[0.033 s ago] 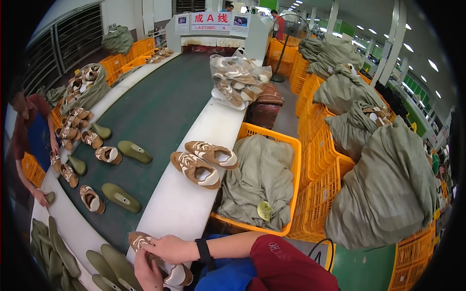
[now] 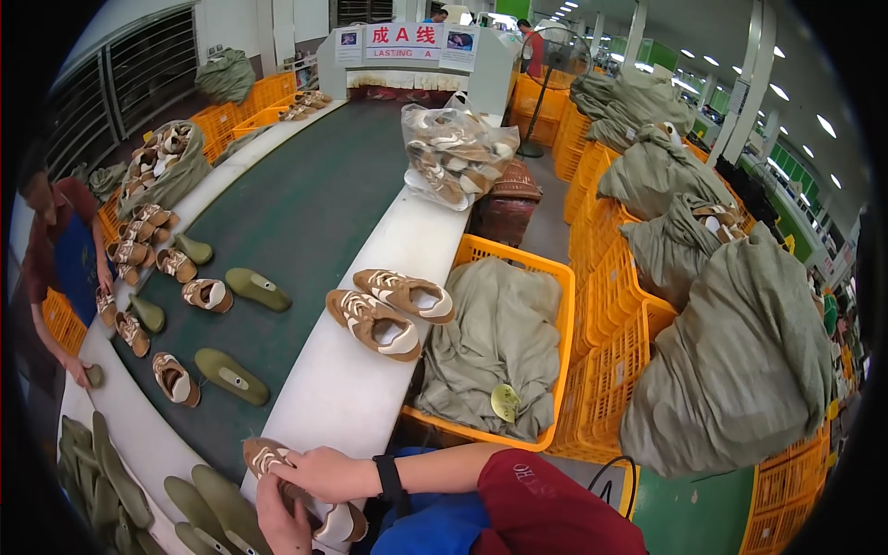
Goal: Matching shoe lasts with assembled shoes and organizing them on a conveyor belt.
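Note:
At the lower edge, both hands are on a brown-and-white lace-up shoe upper (image 2: pixel 341 524) at the near end of the white ledge. My right hand (image 2: pixel 329 474), with a black band at its wrist, reaches in from the right and has its fingers closed over the laced front. My left hand (image 2: pixel 281 520) grips the near side, fingers bent around the edge; its fingertips are partly hidden. Farther up the ledge rests a pair of matching shoe uppers (image 2: pixel 374 324), side by side. Green shoe lasts (image 2: pixel 209 504) lie to the left of my hands.
A green conveyor belt (image 2: pixel 305 176) carries more uppers and lasts. A clear bag of uppers (image 2: pixel 455 153) sits on the ledge. To the right stand a cloth-filled orange crate (image 2: pixel 564 347) and stacked crates with grey-green sacks (image 2: pixel 731 361). Across the belt, a co-worker's hand (image 2: pixel 78 371) touches a last.

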`<state>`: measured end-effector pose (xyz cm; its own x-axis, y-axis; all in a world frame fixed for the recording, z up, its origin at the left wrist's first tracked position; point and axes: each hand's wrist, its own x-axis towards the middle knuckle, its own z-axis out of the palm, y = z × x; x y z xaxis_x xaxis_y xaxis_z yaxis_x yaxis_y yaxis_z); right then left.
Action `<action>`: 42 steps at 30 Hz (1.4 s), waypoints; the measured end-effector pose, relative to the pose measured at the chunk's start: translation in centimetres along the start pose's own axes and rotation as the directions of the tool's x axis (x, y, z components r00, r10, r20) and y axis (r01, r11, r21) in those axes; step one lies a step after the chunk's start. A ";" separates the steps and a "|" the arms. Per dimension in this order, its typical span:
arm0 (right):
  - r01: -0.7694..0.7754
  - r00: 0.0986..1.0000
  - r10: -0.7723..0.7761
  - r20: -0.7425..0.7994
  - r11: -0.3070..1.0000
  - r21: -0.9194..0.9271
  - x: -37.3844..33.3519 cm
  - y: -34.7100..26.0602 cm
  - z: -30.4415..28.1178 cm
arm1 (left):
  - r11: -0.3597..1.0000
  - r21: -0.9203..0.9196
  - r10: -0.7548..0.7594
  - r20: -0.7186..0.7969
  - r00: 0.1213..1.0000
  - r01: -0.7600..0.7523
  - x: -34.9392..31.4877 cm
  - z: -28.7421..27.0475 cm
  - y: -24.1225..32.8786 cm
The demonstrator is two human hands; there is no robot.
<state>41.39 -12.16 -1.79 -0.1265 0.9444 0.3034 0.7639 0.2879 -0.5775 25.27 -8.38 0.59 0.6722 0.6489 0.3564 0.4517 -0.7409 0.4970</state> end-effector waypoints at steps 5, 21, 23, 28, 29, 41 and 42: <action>0.083 0.995 -0.086 -0.054 0.995 -0.055 -0.4 -0.2 0.3 | 0.997 0.073 -0.002 -0.044 0.999 0.005 -0.7 0.6 -0.6; -0.005 0.993 0.000 -0.118 0.999 -0.044 0.2 0.1 0.8 | 0.978 0.093 -0.187 0.028 0.982 0.184 0.0 2.0 -1.2; 0.032 0.988 -0.035 -0.151 0.999 -0.026 0.5 0.2 1.0 | 0.975 0.052 -0.216 0.007 0.976 0.215 -0.1 1.8 -1.1; 0.036 0.986 -0.049 -0.157 0.996 -0.085 0.8 2.0 1.5 | 0.966 0.068 -0.246 -0.045 0.968 0.249 0.2 2.1 -1.6; 0.028 0.991 -0.041 -0.124 0.994 -0.104 0.7 2.6 1.4 | 0.956 0.067 -0.284 -0.024 0.958 0.285 0.7 2.3 -1.5; -0.459 0.887 0.384 -0.256 0.675 -0.578 -2.6 15.1 -10.8 | 0.894 0.007 -0.447 0.079 0.891 0.448 -4.0 4.2 -3.9; -0.468 0.882 0.389 -0.266 0.665 -0.582 -3.4 16.2 -10.7 | 0.900 0.000 -0.435 0.083 0.897 0.436 -3.8 4.4 -4.0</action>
<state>60.95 -12.41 -4.02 0.3537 0.9027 0.2450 0.9353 -0.3433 -0.0852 23.49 -8.59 -6.19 0.4551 0.8896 0.0377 0.6996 -0.3835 0.6029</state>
